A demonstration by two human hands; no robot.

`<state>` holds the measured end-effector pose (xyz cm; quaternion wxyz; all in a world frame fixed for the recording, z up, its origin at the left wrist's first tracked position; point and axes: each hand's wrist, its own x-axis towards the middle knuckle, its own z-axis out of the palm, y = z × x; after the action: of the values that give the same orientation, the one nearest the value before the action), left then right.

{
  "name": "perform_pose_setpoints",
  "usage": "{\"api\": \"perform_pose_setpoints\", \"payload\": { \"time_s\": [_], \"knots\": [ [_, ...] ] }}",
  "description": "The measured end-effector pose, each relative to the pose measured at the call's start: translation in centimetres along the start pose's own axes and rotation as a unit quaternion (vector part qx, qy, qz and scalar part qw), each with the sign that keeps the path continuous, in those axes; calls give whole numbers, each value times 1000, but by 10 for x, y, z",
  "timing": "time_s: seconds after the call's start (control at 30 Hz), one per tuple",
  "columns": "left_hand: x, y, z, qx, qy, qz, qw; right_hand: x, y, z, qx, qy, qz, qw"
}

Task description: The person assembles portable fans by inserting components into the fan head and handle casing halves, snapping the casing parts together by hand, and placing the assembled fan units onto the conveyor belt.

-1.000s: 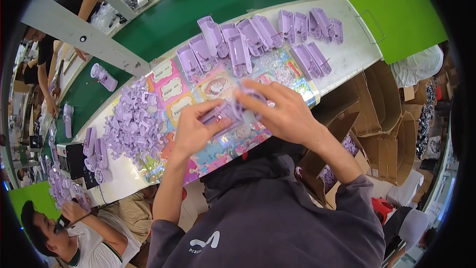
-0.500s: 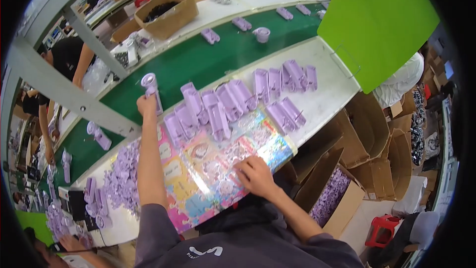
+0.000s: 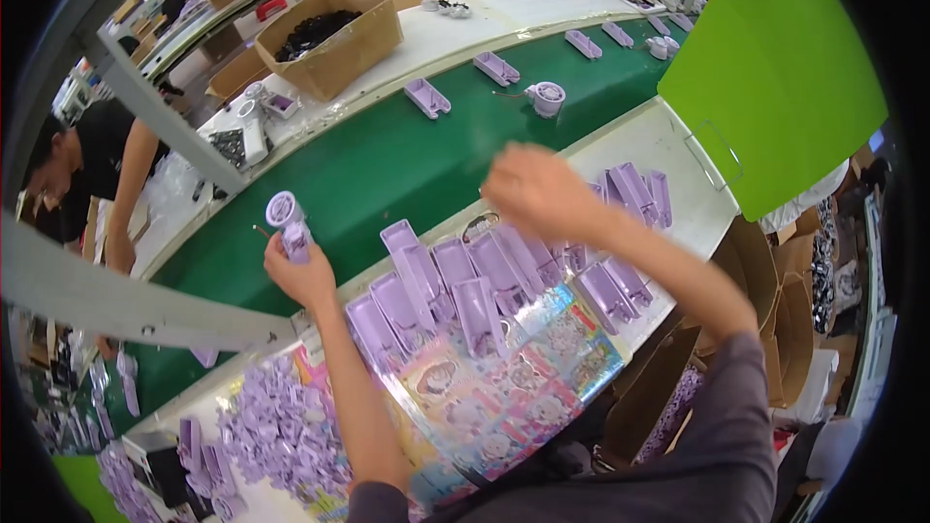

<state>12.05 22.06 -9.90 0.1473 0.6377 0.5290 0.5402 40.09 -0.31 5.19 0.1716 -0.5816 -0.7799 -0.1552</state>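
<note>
My left hand (image 3: 302, 269) is closed around the handle of a light-purple handheld fan (image 3: 282, 211), its round head up, at the near edge of the green belt. A thin wire sticks out beside it. My right hand (image 3: 538, 192), smeared by motion, hovers over the belt's near edge with its fingers turned down; what they hold, if anything, is hidden. Another round purple fan head (image 3: 548, 99) with a wire lies on the belt beyond it. Below my right hand, purple half-shells (image 3: 477, 315) lie in rows on a shiny printed sheet (image 3: 436, 436).
A heap of small purple parts (image 3: 281, 421) lies left of the sheet. More shells (image 3: 426, 97) ride on the green belt (image 3: 358, 179). A grey metal post (image 3: 145, 315) crosses the left; a green panel (image 3: 775, 87) stands right. A co-worker (image 3: 107, 155) is across the belt.
My right hand has lifted off the printed sheet and reached up and forward to the belt's edge. My left hand still grips the fan. The view has shifted.
</note>
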Motion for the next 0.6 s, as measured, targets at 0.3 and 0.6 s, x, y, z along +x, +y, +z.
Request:
{"api": "perform_pose_setpoints", "payload": {
  "time_s": [0.3, 0.6],
  "knots": [
    [0, 25, -9, 21, -76, -52, 995, 63, 254, 123, -120, -137, 310, 933],
    [6, 28, -22, 30, -75, -87, 993, 159, 190, 181, 37, -134, 438, 888]
  ]
}}
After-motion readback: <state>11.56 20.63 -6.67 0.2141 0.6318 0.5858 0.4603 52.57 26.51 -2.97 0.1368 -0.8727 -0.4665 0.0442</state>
